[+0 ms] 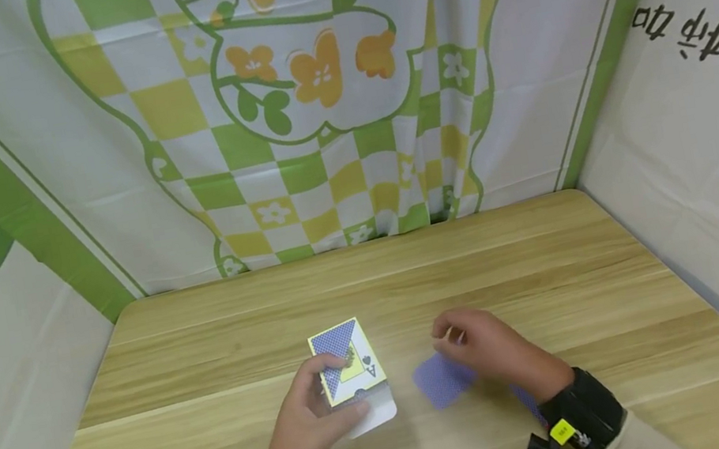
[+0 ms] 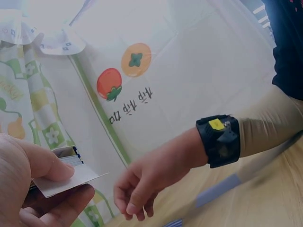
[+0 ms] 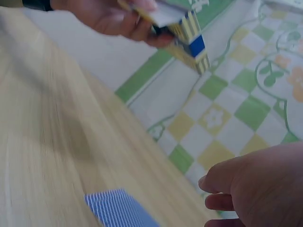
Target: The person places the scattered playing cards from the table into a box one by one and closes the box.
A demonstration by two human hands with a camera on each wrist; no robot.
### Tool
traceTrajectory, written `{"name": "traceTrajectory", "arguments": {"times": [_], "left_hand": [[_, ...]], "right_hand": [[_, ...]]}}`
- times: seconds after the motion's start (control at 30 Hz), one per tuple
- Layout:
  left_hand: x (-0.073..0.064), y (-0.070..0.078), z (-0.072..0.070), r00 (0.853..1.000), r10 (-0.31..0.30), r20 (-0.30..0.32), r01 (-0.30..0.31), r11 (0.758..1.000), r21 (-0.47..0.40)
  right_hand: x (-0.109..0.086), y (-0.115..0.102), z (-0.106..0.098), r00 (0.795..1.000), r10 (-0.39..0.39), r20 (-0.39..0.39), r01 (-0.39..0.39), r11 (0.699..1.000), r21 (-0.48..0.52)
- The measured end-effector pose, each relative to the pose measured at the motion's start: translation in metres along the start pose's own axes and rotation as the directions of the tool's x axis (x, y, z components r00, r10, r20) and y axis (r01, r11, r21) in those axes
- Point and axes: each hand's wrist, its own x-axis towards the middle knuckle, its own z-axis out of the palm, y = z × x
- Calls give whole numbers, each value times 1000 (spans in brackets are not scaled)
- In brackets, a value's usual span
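Observation:
My left hand (image 1: 314, 417) grips a playing card box (image 1: 344, 343) above the table, thumb and fingers on either side. Its face carries a blue pattern and an ace of spades, and a white flap (image 1: 380, 407) hangs open toward me. The right wrist view catches the box's striped side (image 3: 191, 42). To the right, my right hand (image 1: 489, 342) hovers with loosely curled fingers and nothing between them. Below it a blue-backed playing card (image 1: 441, 382) lies face down, partly covered by the hand in the head view. Another blue card (image 1: 526, 400) is mostly hidden behind my right wrist.
The wooden table (image 1: 208, 347) reaches back to a checkered green and yellow curtain (image 1: 330, 181). Printed cloth walls stand close at the left (image 1: 38, 409) and right (image 1: 701, 196) edges. A black wrist strap (image 1: 583, 410) sits on my right arm.

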Motion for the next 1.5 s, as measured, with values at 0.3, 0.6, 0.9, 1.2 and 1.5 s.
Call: {"name": "traceTrajectory", "arguments": {"times": [0.3, 0.6, 0.9, 1.2, 1.5], "left_hand": [[0, 2, 0, 1000, -20, -16, 20, 1000, 3], [0, 1, -2, 1000, -14, -6, 15, 1000, 4], [0, 2, -1, 999, -24, -22, 24, 1000, 10], [-1, 3, -1, 1000, -27, -14, 27, 1000, 16], [-1, 4, 0, 1000, -28, -11, 28, 1000, 9]], "right_hand": [[5, 27, 2, 996, -30, 80, 32, 999, -17], [5, 47, -4, 962, -141, 234, 157, 986, -50], [4, 49, -8, 927, -169, 334, 212, 972, -97], [0, 38, -6, 919, -121, 375, 189, 970, -151], [-2, 30, -5, 918, -116, 379, 207, 956, -210]]}}
